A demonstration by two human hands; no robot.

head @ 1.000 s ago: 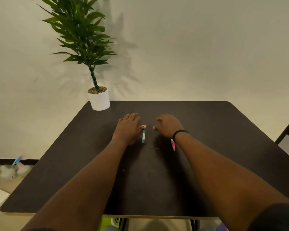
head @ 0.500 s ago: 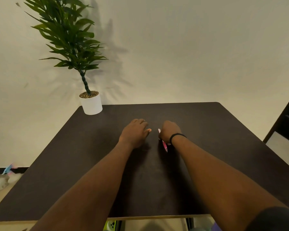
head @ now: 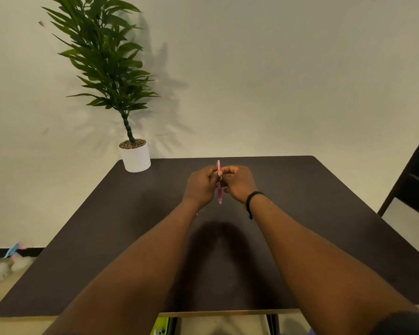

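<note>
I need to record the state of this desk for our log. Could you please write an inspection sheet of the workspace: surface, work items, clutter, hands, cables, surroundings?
Surface: dark table, matt top, with the shadow of the arms on it.
Job's things: pink pen, held roughly upright above the table.
Clutter: potted plant in a white pot, on the far left corner.
Hands: left hand and right hand both grip the pen; black wristband on the right wrist.
Cables: nothing seen.
Surroundings: plain wall behind; dark furniture at the right edge; blurred white and blue things on the floor at left.
</note>
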